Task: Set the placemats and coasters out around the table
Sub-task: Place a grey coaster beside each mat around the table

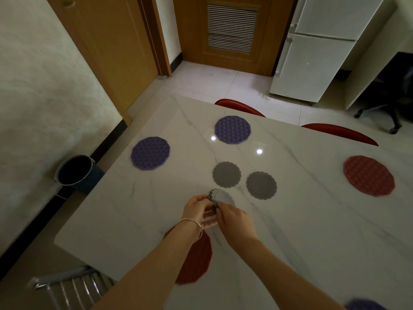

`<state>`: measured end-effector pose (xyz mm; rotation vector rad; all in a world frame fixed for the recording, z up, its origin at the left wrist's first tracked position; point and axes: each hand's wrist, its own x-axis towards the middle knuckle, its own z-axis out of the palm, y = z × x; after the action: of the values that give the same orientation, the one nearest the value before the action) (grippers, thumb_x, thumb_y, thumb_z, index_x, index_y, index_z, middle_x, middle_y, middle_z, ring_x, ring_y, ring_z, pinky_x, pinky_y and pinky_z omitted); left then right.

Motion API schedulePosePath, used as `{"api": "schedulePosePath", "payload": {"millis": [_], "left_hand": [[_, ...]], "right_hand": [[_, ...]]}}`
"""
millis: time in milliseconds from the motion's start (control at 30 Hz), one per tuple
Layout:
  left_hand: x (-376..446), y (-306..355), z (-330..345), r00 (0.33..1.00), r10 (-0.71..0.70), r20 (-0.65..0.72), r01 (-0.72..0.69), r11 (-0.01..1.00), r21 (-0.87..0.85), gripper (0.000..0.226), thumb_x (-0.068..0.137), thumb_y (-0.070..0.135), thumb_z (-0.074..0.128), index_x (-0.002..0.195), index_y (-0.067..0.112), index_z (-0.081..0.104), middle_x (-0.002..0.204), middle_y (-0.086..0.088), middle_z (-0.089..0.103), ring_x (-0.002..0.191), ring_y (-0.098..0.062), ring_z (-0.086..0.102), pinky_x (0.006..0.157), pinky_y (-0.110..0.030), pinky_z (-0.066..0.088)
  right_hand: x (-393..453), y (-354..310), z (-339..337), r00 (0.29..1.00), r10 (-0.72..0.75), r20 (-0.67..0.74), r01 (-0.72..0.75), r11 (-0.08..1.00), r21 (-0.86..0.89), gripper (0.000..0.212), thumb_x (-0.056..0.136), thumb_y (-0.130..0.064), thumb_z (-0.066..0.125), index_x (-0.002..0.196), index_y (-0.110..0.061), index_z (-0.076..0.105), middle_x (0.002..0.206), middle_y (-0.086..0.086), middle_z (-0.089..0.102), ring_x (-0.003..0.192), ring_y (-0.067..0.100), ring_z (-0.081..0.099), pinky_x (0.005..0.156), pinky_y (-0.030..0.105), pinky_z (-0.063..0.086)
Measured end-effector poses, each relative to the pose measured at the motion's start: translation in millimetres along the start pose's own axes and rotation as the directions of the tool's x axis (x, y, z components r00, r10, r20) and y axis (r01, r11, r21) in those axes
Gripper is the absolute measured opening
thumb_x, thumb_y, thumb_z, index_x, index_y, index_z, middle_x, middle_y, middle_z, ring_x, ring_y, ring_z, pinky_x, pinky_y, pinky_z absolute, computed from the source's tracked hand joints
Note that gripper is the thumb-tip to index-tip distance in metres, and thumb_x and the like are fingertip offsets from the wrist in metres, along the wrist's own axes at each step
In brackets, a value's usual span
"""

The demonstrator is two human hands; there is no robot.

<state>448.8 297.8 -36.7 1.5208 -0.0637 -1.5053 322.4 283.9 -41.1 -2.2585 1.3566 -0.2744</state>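
The left hand (196,208) and the right hand (234,217) meet above the near-left part of the white marbled surface (312,231), sharing a small stack of grey coasters (220,199); the left fingers (201,199) curl round the stack's left edge, while the right fingers (223,206) pinch the topmost coaster, which tilts up off the rest; a thin bracelet (192,222) sits on the left wrist.

Two more grey scalloped coasters lie flat toward the middle of the surface, just beyond the hands; the left grey coaster (226,174) and the right grey coaster (261,185) sit near each other without touching.

A purple placemat (150,153) lies near the left edge; a second purple placemat (232,130) lies near the far edge, in front of a red chair back (240,107); a second red chair back (339,132) shows further right along that edge.

A red placemat (368,175) lies toward the right side; another red placemat (196,260) lies at the near edge, partly hidden under the left forearm; a scrap of purple (366,304) shows at the near-right corner of the view, too cut off to identify.

Beyond the left edge, a dark bucket (76,171) stands on the floor against the wall; a white fridge (317,48) stands past the far edge.
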Motion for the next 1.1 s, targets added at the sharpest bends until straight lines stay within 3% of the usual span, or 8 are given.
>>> {"api": "schedulePosePath", "payload": {"millis": [167, 267, 367, 467, 667, 867, 1000, 1100], "left_hand": [[0, 2, 2, 1.000, 0.019, 0.011, -0.020, 0.997, 0.069, 0.025, 0.082, -0.007, 0.064, 0.097, 0.012, 0.056, 0.085, -0.017, 0.067, 0.072, -0.028, 0.068, 0.054, -0.038, 0.059], [3, 4, 6, 1.000, 0.013, 0.002, -0.013, 0.997, 0.076, 0.022, 0.085, -0.007, 0.061, 0.095, 0.012, 0.055, 0.093, -0.019, 0.064, 0.075, -0.031, 0.067, 0.058, -0.041, 0.060], [6, 6, 5, 1.000, 0.012, -0.005, -0.012, 0.998, 0.069, 0.021, 0.085, -0.007, 0.060, 0.095, 0.011, 0.056, 0.094, -0.019, 0.063, 0.076, -0.031, 0.066, 0.056, -0.041, 0.060], [9, 6, 3, 1.000, 0.004, -0.023, -0.003, 0.998, 0.058, 0.021, 0.085, -0.007, 0.060, 0.097, 0.011, 0.056, 0.093, -0.018, 0.062, 0.075, -0.031, 0.066, 0.057, -0.041, 0.060], [14, 6, -3, 0.999, -0.016, -0.051, 0.018, 0.999, 0.040, 0.021, 0.085, -0.008, 0.058, 0.097, 0.009, 0.056, 0.093, -0.018, 0.062, 0.075, -0.031, 0.065, 0.058, -0.042, 0.060], [16, 8, -1, 0.999, -0.003, -0.048, 0.005, 1.000, 0.030, 0.020, 0.085, -0.008, 0.057, 0.096, 0.008, 0.056, 0.091, -0.019, 0.064, 0.076, -0.030, 0.066, 0.057, -0.042, 0.060], [17, 11, -1, 0.999, 0.004, -0.049, -0.002, 1.000, 0.029, 0.019, 0.084, -0.008, 0.058, 0.092, 0.009, 0.058, 0.092, -0.019, 0.065, 0.077, -0.030, 0.067, 0.057, -0.041, 0.060], [15, 11, -2, 0.999, -0.001, -0.046, 0.002, 1.000, 0.029, 0.019, 0.084, -0.007, 0.058, 0.092, 0.010, 0.058, 0.091, -0.018, 0.065, 0.076, -0.030, 0.067, 0.056, -0.040, 0.060]], "right_hand": [[4, 12, -17, 1.000, 0.020, 0.021, -0.022, 0.993, 0.116, 0.022, 0.092, -0.022, 0.047, 0.101, -0.020, 0.067, 0.102, -0.002, 0.068, 0.084, 0.017, 0.062, 0.072, 0.034, 0.054], [14, 39, -26, 0.991, 0.129, -0.036, -0.126, 0.989, 0.083, 0.025, 0.087, -0.012, 0.051, 0.107, -0.012, 0.066, 0.116, 0.005, 0.065, 0.098, 0.021, 0.061, 0.082, 0.035, 0.053], [31, 72, -35, 0.971, 0.239, 0.008, -0.238, 0.969, -0.066, 0.046, 0.088, -0.014, 0.055, 0.133, -0.012, 0.046, 0.142, 0.008, 0.042, 0.128, 0.026, 0.038, 0.097, 0.036, 0.042], [46, 96, -40, 0.943, 0.313, 0.113, -0.286, 0.936, -0.204, 0.059, 0.089, -0.026, 0.057, 0.141, -0.012, 0.032, 0.150, 0.012, 0.024, 0.136, 0.030, 0.025, 0.102, 0.042, 0.041], [61, 105, -33, 0.965, 0.235, 0.118, -0.180, 0.917, -0.357, 0.034, 0.091, -0.014, 0.049, 0.123, -0.005, 0.049, 0.132, 0.019, 0.045, 0.120, 0.036, 0.041, 0.091, 0.044, 0.049], [59, 110, -27, 0.983, 0.083, 0.166, 0.041, 0.776, -0.630, 0.035, 0.093, -0.004, 0.045, 0.128, 0.001, 0.038, 0.126, 0.029, 0.051, 0.107, 0.034, 0.057, 0.079, 0.038, 0.056], [61, 108, -33, 0.988, 0.078, 0.135, 0.009, 0.835, -0.551, 0.032, 0.089, -0.004, 0.049, 0.120, -0.004, 0.042, 0.110, 0.016, 0.060, 0.094, 0.027, 0.062, 0.074, 0.034, 0.054], [55, 90, -37, 0.994, 0.109, 0.027, -0.093, 0.936, -0.339, 0.023, 0.088, -0.001, 0.047, 0.110, -0.003, 0.054, 0.104, 0.015, 0.065, 0.082, 0.028, 0.061, 0.071, 0.034, 0.049]]}}
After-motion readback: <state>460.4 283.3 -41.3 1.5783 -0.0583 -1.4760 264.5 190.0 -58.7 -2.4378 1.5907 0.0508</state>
